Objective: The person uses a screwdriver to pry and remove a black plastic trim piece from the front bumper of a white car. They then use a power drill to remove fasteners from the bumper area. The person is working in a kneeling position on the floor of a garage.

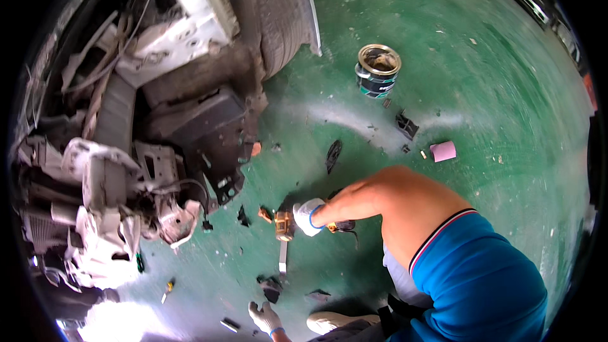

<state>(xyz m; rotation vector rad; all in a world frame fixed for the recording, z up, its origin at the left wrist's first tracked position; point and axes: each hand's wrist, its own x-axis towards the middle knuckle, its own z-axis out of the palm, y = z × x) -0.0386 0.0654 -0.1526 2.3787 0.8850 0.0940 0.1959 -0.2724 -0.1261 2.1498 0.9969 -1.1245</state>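
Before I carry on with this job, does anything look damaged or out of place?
Yes. The car's metal looks bent and torn, with inner parts exposed. Black scraps litter the green floor, one near the left hand, as if broken off, though I can't tell from where.

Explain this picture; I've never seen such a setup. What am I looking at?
No machine here: each grip is a person's gloved hand. The picture comes from the left of two fisheye cameras on the person's head, looking down, so edges bend. The right hand is at what looks like a yellow power tool; its hold is hidden. The left hand is open near a dark fragment, nothing visible in it. On the green floor lie a pink cylinder and a small yellow-handled tool; an open can stands there. At left is a partly dismantled vehicle.
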